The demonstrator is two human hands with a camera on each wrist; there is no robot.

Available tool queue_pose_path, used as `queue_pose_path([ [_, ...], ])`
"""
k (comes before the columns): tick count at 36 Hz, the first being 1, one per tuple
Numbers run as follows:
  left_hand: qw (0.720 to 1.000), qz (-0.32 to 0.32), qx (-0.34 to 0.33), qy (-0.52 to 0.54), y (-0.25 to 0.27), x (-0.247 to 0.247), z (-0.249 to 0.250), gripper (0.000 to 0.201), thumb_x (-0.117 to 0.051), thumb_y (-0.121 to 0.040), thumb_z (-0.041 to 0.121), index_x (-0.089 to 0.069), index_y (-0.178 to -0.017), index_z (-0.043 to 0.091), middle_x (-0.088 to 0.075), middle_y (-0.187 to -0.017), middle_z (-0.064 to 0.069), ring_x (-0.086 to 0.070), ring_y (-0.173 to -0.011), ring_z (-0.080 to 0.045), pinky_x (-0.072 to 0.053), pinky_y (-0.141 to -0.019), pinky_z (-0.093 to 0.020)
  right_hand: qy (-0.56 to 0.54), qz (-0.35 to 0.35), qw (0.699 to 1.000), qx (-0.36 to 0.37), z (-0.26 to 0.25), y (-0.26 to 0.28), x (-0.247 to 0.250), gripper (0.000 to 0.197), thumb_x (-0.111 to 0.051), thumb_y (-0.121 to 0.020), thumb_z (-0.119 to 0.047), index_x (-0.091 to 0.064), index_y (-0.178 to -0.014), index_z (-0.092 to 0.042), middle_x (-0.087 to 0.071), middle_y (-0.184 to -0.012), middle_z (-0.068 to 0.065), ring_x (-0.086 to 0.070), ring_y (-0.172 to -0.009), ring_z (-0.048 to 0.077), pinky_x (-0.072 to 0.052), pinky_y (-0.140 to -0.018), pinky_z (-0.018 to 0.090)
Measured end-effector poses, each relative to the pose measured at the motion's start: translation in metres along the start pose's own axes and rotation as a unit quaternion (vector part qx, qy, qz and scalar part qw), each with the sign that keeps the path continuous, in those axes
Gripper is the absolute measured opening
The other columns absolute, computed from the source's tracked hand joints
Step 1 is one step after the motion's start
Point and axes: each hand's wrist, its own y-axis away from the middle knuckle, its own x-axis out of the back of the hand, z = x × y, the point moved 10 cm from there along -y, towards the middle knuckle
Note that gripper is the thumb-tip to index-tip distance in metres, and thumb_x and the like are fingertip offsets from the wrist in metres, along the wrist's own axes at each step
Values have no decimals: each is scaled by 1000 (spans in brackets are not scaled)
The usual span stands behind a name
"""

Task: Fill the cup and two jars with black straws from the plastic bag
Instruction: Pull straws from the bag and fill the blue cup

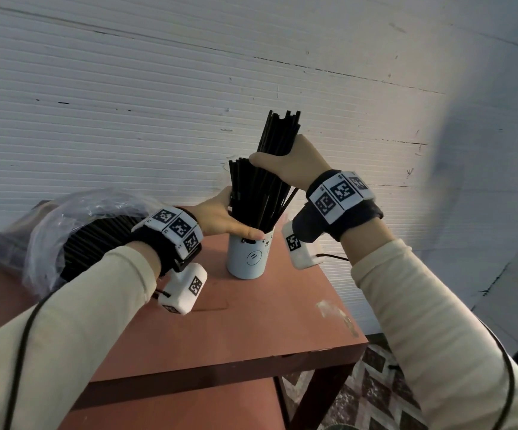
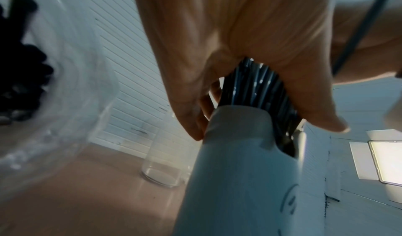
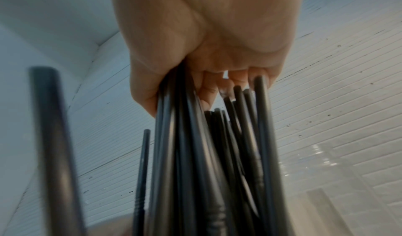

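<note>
A white cup (image 1: 247,257) with a drawn face stands on the reddish table (image 1: 251,330), packed with black straws (image 1: 253,200). My left hand (image 1: 217,217) curls round those straws just above the rim, thumb across the front. My right hand (image 1: 292,164) grips a taller bundle of straws (image 1: 278,135) whose lower ends reach into the cup. The clear plastic bag (image 1: 65,231) holding more black straws lies at the left. In the left wrist view an empty glass jar (image 2: 161,162) stands behind the cup (image 2: 239,171). The second jar is out of sight.
The table's front edge (image 1: 220,372) and right edge are close to the cup. A white ribbed wall (image 1: 158,103) runs right behind the table. A patterned floor (image 1: 375,395) lies below at the right. A bright light panel (image 2: 387,162) stands off to the right.
</note>
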Motion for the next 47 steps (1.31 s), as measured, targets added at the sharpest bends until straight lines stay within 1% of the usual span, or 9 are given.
queue_pose_path([
  [2,1000,-24,7,-10,0,0,-5,114,-92,-39,55,-41,-137,24,-58,-127,4,-54,-121,-17,-46,-106,-45,-6,-4,1000,7,0,1,-1,41,-70,-74,-41,-64,-77,-1,-63,-69,2,-65,-67,16,-55,-66,35],
  [12,997,-26,10,-77,-7,10,-1,81,-83,-44,61,-63,-116,31,-69,-114,8,-62,-112,-14,-46,-105,-41,-33,-7,999,0,-2,4,-1,30,-72,-77,-36,-54,-59,-19,-55,-57,-10,-56,-54,4,-42,-55,20],
  [18,994,25,12,-108,-11,14,1,32,-77,-79,29,-62,-108,27,-66,-107,4,-61,-105,-16,-44,-89,-27,-45,-4,999,-17,2,5,1,34,-72,-77,-35,-50,-57,-20,-52,-55,-10,-53,-52,4,-41,-53,19],
  [26,997,-1,5,-82,-12,5,3,39,-77,-77,21,-56,-110,24,-63,-105,4,-59,-107,-17,-44,-93,-30,-13,-34,999,-15,2,9,-8,35,-72,-77,-41,-61,-73,-8,-61,-67,1,-61,-64,11,-51,-61,26],
  [31,999,-26,-21,-19,-6,-6,15,55,-81,-66,18,-57,-116,18,-65,-109,-2,-62,-107,-8,-51,-88,-22,80,-33,996,-8,2,11,-17,56,-64,-63,-71,-62,-85,-20,-61,-99,5,-53,-105,24,-49,-88,38],
  [34,999,-27,-45,-13,-6,-11,15,60,-86,-72,10,-50,-116,28,-60,-111,12,-58,-98,10,-47,-81,-8,104,-38,994,-8,-2,20,-13,46,-64,-75,-66,-59,-96,-26,-47,-115,4,-36,-115,22,-35,-95,36],
  [38,999,3,-3,-34,-7,-9,-6,107,-93,-57,39,-35,-145,23,-53,-135,10,-49,-126,-10,-40,-110,-35,85,-30,996,-19,0,31,-7,50,-64,-75,-67,-53,-109,-32,-45,-118,-3,-32,-119,20,-35,-101,41],
  [42,1000,3,10,-26,-6,-11,-7,88,-91,-64,32,-44,-138,28,-56,-121,15,-51,-118,-9,-38,-103,-28,-21,49,999,0,-2,40,8,60,-72,-74,-58,-50,-120,-27,-53,-122,-9,-44,-121,16,-40,-104,41],
  [47,999,14,21,-32,-3,-9,-11,93,-91,-61,42,-42,-140,34,-56,-125,16,-50,-121,-9,-37,-108,-31,-124,149,977,92,-18,53,29,71,-70,-86,-26,-30,-145,-18,-42,-143,-1,-48,-126,12,-44,-103,29],
])
